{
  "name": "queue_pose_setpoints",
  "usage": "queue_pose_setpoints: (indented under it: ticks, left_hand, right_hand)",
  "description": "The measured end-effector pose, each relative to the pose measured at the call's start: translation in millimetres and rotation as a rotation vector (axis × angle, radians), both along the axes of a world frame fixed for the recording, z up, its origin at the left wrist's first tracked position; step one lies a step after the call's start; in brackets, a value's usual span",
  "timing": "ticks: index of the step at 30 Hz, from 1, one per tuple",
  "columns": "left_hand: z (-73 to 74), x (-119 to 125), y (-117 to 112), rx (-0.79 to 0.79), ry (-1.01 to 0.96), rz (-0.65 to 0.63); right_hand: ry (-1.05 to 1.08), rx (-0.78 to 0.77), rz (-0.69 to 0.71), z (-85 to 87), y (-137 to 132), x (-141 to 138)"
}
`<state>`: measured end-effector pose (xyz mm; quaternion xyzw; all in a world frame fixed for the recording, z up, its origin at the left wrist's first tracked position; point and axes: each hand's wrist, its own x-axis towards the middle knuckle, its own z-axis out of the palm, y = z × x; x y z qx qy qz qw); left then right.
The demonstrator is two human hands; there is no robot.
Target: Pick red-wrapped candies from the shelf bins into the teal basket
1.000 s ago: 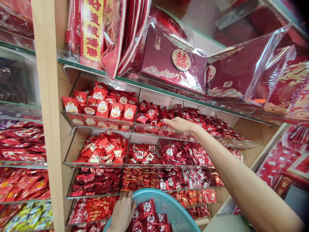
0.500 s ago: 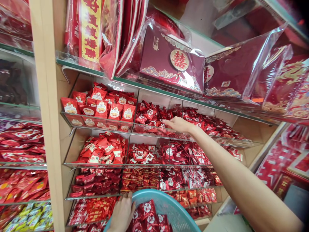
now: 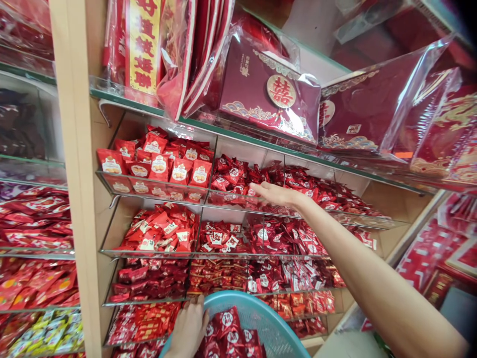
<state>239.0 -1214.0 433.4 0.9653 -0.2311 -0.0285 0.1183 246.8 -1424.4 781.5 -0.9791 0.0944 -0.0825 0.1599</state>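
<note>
My right hand [image 3: 276,193] reaches up to the second glass shelf and lies flat, fingers stretched out, on the pile of dark red candy packets [image 3: 238,178]. Nothing shows inside its fingers. My left hand [image 3: 188,328] grips the rim of a teal plastic basket [image 3: 266,318] at the bottom of the view. The basket holds several red candy packets [image 3: 231,333] of the same kind.
Glass shelves [image 3: 156,188] in a wooden frame [image 3: 74,164] carry compartments of red wrapped sweets on several levels. Above stand maroon gift boxes [image 3: 270,97] in clear plastic and hanging red banners [image 3: 143,44]. More red goods fill the shelves left and right.
My right hand has shifted slightly over the dark red packets and now lies flatter on them. The left hand and basket have stayed put.
</note>
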Motion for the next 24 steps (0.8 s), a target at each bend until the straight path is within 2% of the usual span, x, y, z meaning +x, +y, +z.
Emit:
queue_pose_setpoints:
  ticks: [3,6,10,14,18,21,24]
  left_hand:
    - [-1.0,1.7,-0.6,-0.024,0.010,-0.017]
    - [1.1,2.9,-0.6,-0.019,0.028,-0.025]
    - [4.6,2.2,-0.2,-0.010,0.063,-0.018]
    - [0.0,2.6,0.7,-0.032,0.048,-0.012]
    - [-8.2,6.6,2.4,-0.029,0.026,-0.006]
    - [-9.5,8.8,3.9,-0.027,0.013,0.000]
    - [-6.2,8.9,5.1,-0.047,0.002,0.002]
  right_hand:
    - [-0.160,0.034,0.019,-1.9,-8.3,2.0]
    - [-0.172,0.140,0.062,-2.0,-13.3,2.9]
    - [-0.232,0.208,0.091,-8.8,-16.8,8.9]
    - [-0.312,0.339,0.115,-15.1,-17.9,17.9]
    - [-0.341,0.465,0.127,-4.3,-16.2,19.3]
    - [-0.422,0.532,0.057,7.1,-16.1,21.5]
    - [-0.549,0.558,-0.045,9.7,-17.9,30.0]
